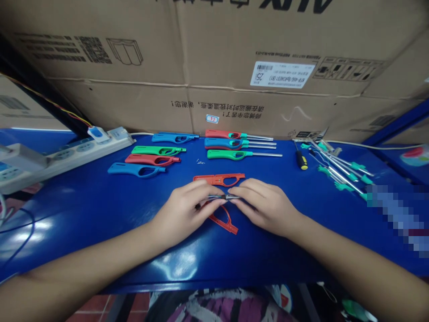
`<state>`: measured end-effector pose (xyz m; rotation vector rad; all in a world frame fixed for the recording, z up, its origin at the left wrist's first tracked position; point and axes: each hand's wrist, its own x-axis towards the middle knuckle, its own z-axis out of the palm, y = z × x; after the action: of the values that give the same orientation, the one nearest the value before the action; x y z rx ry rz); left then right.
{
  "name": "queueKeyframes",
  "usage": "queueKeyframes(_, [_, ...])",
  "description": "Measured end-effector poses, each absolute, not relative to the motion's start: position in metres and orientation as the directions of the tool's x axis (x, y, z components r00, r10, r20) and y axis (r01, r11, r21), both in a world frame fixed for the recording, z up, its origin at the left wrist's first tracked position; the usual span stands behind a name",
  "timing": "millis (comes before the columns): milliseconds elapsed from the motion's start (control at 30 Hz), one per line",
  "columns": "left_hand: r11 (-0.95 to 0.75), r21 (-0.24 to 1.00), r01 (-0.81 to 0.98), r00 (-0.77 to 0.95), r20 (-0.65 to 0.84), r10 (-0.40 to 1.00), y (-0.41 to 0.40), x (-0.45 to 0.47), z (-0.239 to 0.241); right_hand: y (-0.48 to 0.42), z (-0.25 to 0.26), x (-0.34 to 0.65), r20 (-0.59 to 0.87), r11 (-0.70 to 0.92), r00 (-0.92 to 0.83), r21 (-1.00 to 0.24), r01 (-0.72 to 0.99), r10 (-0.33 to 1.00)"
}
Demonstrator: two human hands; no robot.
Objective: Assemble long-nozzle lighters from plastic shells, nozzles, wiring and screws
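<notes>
My left hand (pixel 184 206) and my right hand (pixel 270 205) meet over the middle of the blue table. Both pinch a thin metal-and-black part (pixel 224 197) between thumb and fingers, one end each; much of it is hidden by the fingers. Just beyond them lies an orange-red lighter handle half (pixel 219 179), its inner side facing up. Another orange-red handle half (pixel 229 222) is under and in front of my left hand, partly covered by it.
Lighter handles (pixel 136 170) in blue, red and green lie at the left; several long-nosed lighters (pixel 231 154) lie beyond my hands. At the right are a screwdriver (pixel 301 160) and metal tubes with green ends (pixel 342 165). A power strip (pixel 73 154) and cardboard (pixel 214 62) border the table.
</notes>
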<state>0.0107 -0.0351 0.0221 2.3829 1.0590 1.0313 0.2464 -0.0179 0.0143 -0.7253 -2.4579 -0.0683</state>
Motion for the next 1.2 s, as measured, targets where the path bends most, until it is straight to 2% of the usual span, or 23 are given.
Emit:
queueKeyframes(167, [-0.746, 0.432, 0.507, 0.487, 0.571, 0.661, -0.0355, 0.0074, 0.0211, -0.0208, 0.0148, 0.2441, 0.569, 0.855, -0.646, -0.244, 0.457, 0.508])
queueKeyframes(300, [-0.776, 0.389, 0.497, 0.51, 0.592, 0.624, -0.0347, 0.0069, 0.0193, -0.0198, 0.0161, 0.2458, 0.557, 0.879, -0.689, -0.194, 0.435, 0.464])
queueKeyframes(467, [-0.735, 0.464, 0.493, 0.493, 0.547, 0.676, -0.0346, 0.0079, 0.0188, -0.0192, 0.0199, 0.2464, 0.547, 0.888, -0.713, -0.141, 0.438, 0.439])
queueKeyframes(700, [-0.616, 0.643, 0.455, 0.44, 0.44, 0.783, -0.0354, 0.011, 0.0212, -0.0224, 0.0233, 0.2458, 0.575, 0.893, -0.721, -0.036, 0.449, 0.386])
queueKeyframes(800, [-0.625, 0.635, 0.454, 0.439, 0.451, 0.777, -0.0359, 0.0117, 0.0204, -0.0242, 0.0224, 0.2453, 0.561, 0.89, -0.718, -0.079, 0.45, 0.413])
queueKeyframes(900, [-0.647, 0.599, 0.472, 0.468, 0.452, 0.76, -0.0366, 0.0106, 0.0185, -0.0264, 0.0217, 0.2443, 0.505, 0.857, -0.701, -0.186, 0.481, 0.503])
queueKeyframes(967, [-0.649, 0.579, 0.494, 0.495, 0.426, 0.757, -0.0367, 0.0094, 0.017, -0.0271, 0.0215, 0.2439, 0.461, 0.834, -0.7, -0.215, 0.509, 0.546])
queueKeyframes(1100, [-0.654, 0.549, 0.521, 0.52, 0.403, 0.753, -0.0359, 0.0089, 0.0154, -0.0251, 0.0207, 0.2458, 0.416, 0.828, -0.72, -0.191, 0.528, 0.555])
queueKeyframes(1200, [-0.651, 0.558, 0.515, 0.519, 0.402, 0.754, -0.0356, 0.0097, 0.0165, -0.0223, 0.021, 0.2491, 0.362, 0.851, -0.776, -0.122, 0.51, 0.517])
